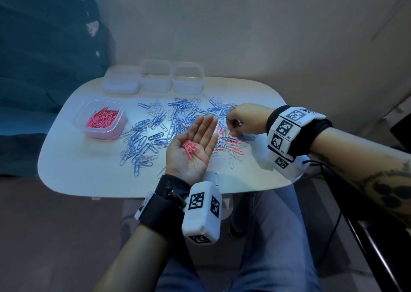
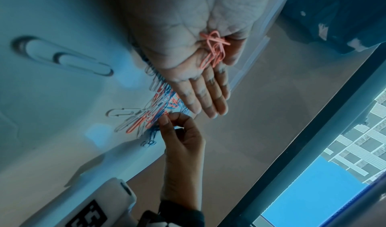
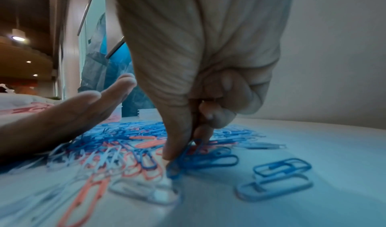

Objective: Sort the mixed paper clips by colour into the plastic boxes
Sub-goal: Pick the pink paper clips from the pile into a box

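Note:
A mixed pile of blue, white and pink paper clips (image 1: 155, 122) is spread over the white table (image 1: 89, 171). My left hand (image 1: 200, 136) lies palm up over the pile with straight fingers, and several pink clips (image 1: 190, 148) rest in the palm (image 2: 215, 48). My right hand (image 1: 232, 122) reaches into the right part of the pile with curled fingers. Its thumb and forefinger (image 3: 183, 148) pinch a clip that stands tilted off the table and looks blue in the right wrist view. A clear box (image 1: 100, 119) at the left holds many pink clips.
Three clear plastic boxes (image 1: 155, 76) stand in a row at the table's far edge and look empty. Loose blue clips (image 3: 277, 177) lie right of my right hand. A single clip (image 1: 216, 179) sits near the front edge. A dark seat stands to the left.

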Available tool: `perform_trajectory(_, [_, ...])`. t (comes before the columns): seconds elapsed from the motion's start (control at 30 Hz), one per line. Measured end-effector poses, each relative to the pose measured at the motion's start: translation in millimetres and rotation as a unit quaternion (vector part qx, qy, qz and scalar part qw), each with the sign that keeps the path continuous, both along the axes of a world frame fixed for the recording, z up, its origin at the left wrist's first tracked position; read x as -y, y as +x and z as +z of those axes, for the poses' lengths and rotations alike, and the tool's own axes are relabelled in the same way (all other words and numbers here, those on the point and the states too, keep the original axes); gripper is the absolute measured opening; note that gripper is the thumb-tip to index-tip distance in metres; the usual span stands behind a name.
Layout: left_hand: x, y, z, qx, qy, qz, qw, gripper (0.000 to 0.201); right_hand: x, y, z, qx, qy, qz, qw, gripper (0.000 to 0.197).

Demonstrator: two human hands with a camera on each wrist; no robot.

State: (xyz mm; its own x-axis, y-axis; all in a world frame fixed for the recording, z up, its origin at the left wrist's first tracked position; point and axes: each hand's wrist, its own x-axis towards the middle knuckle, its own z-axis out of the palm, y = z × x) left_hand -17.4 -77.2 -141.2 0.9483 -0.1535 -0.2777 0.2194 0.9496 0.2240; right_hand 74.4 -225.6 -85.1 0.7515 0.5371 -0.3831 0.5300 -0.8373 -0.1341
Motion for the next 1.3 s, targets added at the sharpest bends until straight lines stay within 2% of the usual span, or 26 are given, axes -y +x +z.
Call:
perform_trajectory(0.3, [1,-1,1,0.010,0.002,-0.004,1.000,0.040,5,-1,-2,0.039,0.035,-0.028,0.998,0.018])
perform_trajectory(0.53, [2,0,2,0.018,0.003,-0.005,1.000,0.040,2,-6,-4,0.017,-0.038,-0.001,0.999,0.023])
perform_trajectory(0.7, [2,-1,2,0.025,0.001,-0.007,1.000,0.040,1,-15,0,0.057,-0.055,0.018,0.997,0.005])
perform_trajectory(0.83, [2,-1,3,0.028,0.001,-0.010,1.000,0.040,0,-16,-2,0.031,-0.003,-0.015,0.999,0.013])
perform_trajectory(0.9, [2,-2,3,0.027,0.001,-0.010,1.000,0.040,3,-11,-2,0.031,0.024,-0.029,0.999,0.010])
perform_trajectory(0.97, [2,-2,4,0.024,0.001,-0.010,1.000,0.040,8,-5,3,0.020,0.102,-0.061,0.993,0.011])
perform_trajectory(1.0, [2,-2,4,0.019,0.003,-0.008,1.000,0.040,9,-4,8,-0.006,0.171,-0.087,0.981,0.015])
perform_trajectory(1.07, [1,-1,3,0.007,0.009,-0.004,1.000,0.041,4,-11,21,-0.087,0.312,-0.131,0.937,0.014])
perform_trajectory(1.13, [1,0,2,-0.005,0.016,-0.003,1.000,0.044,-8,-21,28,-0.161,0.391,-0.141,0.895,0.007])
perform_trajectory(1.2, [0,1,2,-0.017,0.017,-0.004,1.000,0.047,-25,-32,30,-0.199,0.389,-0.115,0.892,0.006])
perform_trajectory(1.3, [-1,-1,2,-0.017,-0.004,-0.009,1.000,0.053,-39,-38,28,-0.179,0.329,-0.065,0.925,0.018])
